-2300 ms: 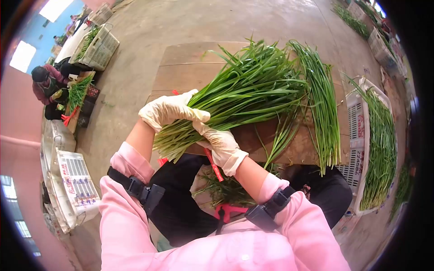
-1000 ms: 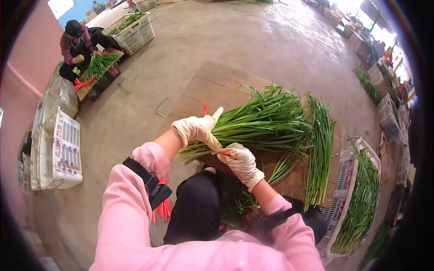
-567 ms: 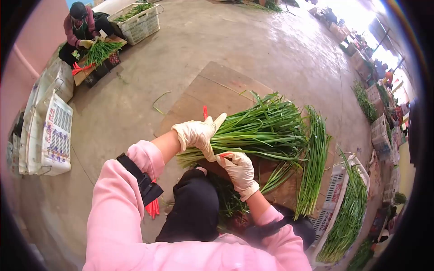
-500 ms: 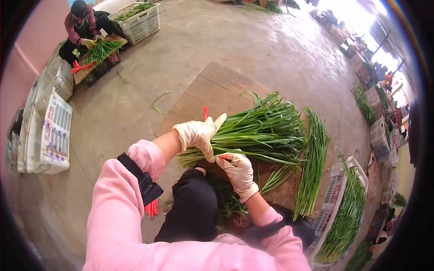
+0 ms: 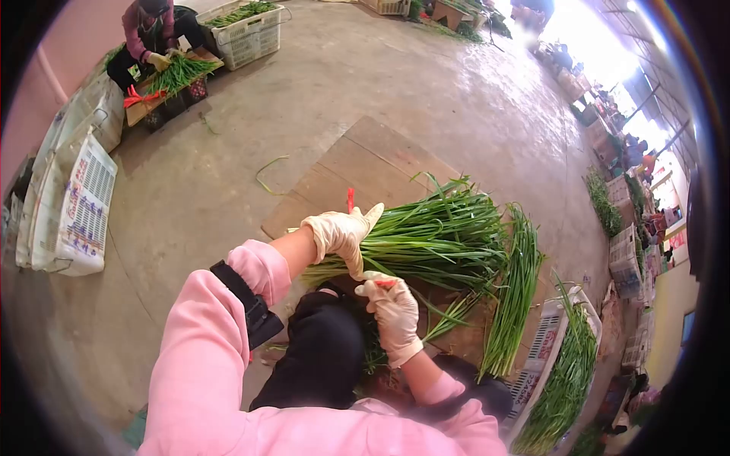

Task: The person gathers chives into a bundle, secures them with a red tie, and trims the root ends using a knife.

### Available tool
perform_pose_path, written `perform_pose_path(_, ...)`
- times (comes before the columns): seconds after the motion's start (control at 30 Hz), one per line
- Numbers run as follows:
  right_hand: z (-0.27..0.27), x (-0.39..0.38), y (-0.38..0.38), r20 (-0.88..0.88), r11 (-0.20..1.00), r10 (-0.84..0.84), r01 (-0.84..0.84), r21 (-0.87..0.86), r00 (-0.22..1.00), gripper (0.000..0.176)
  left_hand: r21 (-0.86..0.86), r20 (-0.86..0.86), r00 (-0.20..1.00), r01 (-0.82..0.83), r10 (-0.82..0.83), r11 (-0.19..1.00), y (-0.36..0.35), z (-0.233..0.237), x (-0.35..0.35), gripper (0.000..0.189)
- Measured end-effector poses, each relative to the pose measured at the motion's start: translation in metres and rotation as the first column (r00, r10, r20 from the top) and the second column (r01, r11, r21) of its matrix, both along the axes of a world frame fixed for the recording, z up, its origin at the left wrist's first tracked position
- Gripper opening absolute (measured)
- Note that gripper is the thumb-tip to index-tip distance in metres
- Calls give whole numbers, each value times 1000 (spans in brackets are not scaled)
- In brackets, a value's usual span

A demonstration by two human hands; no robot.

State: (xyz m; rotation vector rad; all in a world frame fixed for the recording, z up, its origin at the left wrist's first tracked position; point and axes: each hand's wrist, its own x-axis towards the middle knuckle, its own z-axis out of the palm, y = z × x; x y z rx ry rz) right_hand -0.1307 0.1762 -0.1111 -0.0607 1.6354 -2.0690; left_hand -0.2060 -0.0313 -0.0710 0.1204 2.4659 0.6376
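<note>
Head view, containers first: just right of the wooden board (image 5: 365,156) sits a white crate (image 5: 541,357), filled with long greens (image 5: 572,372) laid lengthwise; its near end is cut off by the dark lens edge. Far beyond the board's left corner, a second white crate (image 5: 255,36) holds more greens beside a crouching co-worker (image 5: 152,23). Well left of the board, pale crates (image 5: 76,201) stand on their sides, and their contents cannot be seen. More crates line the floor far right of the board, too small to read.

On the board's near edge lies the bundle of chives (image 5: 430,235). Its long axis runs left to right across the board, pale stem ends toward the person's knees and leaf tips fanned out to the right. A loose sheaf (image 5: 515,292) lies on the board's right side, pointing away from the person.

The left hand (image 5: 342,232), gloved, is wrapped over the bundle near its stem end, thumb raised. The right hand (image 5: 389,304), also gloved, is closed below the stems, fingertips pinching a red tie (image 5: 384,283). Another red end sticks up behind the left hand.

The stems under the left glove are hidden, as is the tie's path around them; whether it is knotted cannot be told.
</note>
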Motion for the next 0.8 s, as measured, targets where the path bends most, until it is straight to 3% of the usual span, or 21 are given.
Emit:
perform_pose_path(0.03, -16, 5, 0, -91, 995, -11, 2, -103, 996, 17, -10, -2, 1000, -2, 2, 1000, 1, -1, -1, 156)
perform_pose_path(0.07, -31, 2, 3, -491, 967, 109, 22, 254, 864, 16, -21, -2, 1000, -2, 2, 1000, 2, -2, -1, 156)
perform_pose_path(0.13, -26, -7, -1, -630, 976, 63, 84, 201, 774, 16, -11, 9, 1000, 6, -6, 1000, 3, 2, 0, 156)
perform_pose_path(0.2, -12, -24, -4, -794, 963, 127, 118, 242, 595, 10, -13, 38, 999, -14, 14, 1000, 3, 10, 2, 154)
perform_pose_path(0.23, 19, -29, -4, -844, 866, 326, 224, 448, 427, 11, -18, 34, 999, -13, 14, 1000, 3, 10, 3, 153)
perform_pose_path(0.3, 22, -43, -7, -872, 836, 377, 292, 465, 311, 12, -25, 19, 1000, -13, 13, 1000, 4, 9, 3, 152)
perform_pose_path(0.4, 27, -67, -15, -930, 881, 365, 307, 360, 44, 13, -67, -12, 1000, 23, -23, 997, 3, 5, 3, 151)
perform_pose_path(0.57, 40, -97, -27, -812, 805, 562, 120, 581, 158, 14, -43, -48, 999, -22, 20, 999, 6, 10, 4, 137)
perform_pose_path(0.6, 36, -105, -29, -792, 794, 586, 75, 604, 174, 15, -49, -59, 997, 50, -53, 998, 6, 3, -1, 128)
perform_pose_path(0.73, 26, -129, -34, -691, 741, 665, -130, 659, 283, 28, 181, -109, 994, 12, 8, 983, -10, -7, 6, 91)
perform_pose_path(0.8, 18, -137, -35, -620, 697, 706, -181, 694, 342, 30, 320, -76, 997, 19, 6, 947, -16, -7, 5, 90)
